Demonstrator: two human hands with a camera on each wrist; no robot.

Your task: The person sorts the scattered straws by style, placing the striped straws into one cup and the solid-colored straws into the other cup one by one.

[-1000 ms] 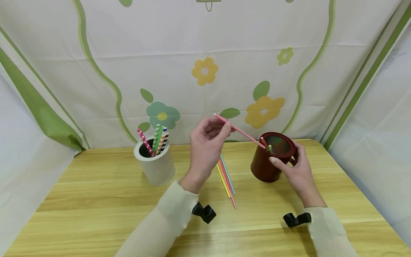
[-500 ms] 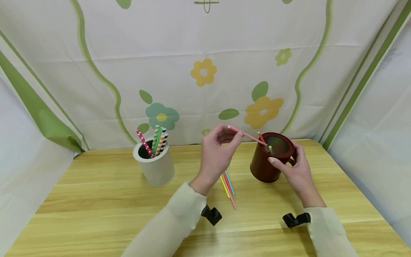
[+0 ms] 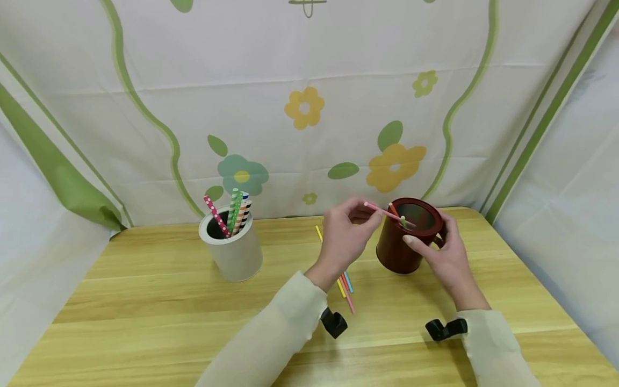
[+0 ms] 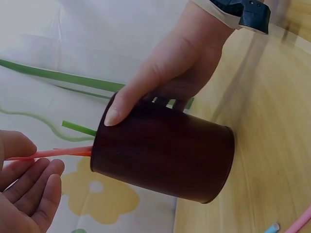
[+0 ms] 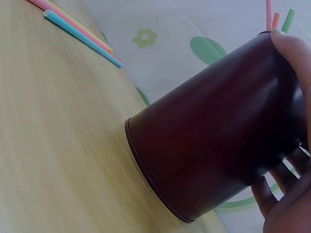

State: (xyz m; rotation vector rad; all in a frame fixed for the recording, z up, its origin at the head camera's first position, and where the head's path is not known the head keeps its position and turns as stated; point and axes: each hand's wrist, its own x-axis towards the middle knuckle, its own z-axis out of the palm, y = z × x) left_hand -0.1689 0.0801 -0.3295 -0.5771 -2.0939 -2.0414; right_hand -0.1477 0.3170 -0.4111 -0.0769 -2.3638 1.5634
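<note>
A pink straw point(image 3: 388, 214), pinched in the left hand point(image 3: 347, 232), slants toward four o'clock, its far end at the mouth of the dark-red mug point(image 3: 398, 250), gripped by the right hand point(image 3: 446, 253) at three o'clock.

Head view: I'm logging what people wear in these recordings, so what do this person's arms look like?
Plain, cream long sleeves: left sleeve, right sleeve. At the cuffs sit blocky black devices, the left device and right device, with no cable visible. The left grip and right grip show no gloves or rings.
</note>
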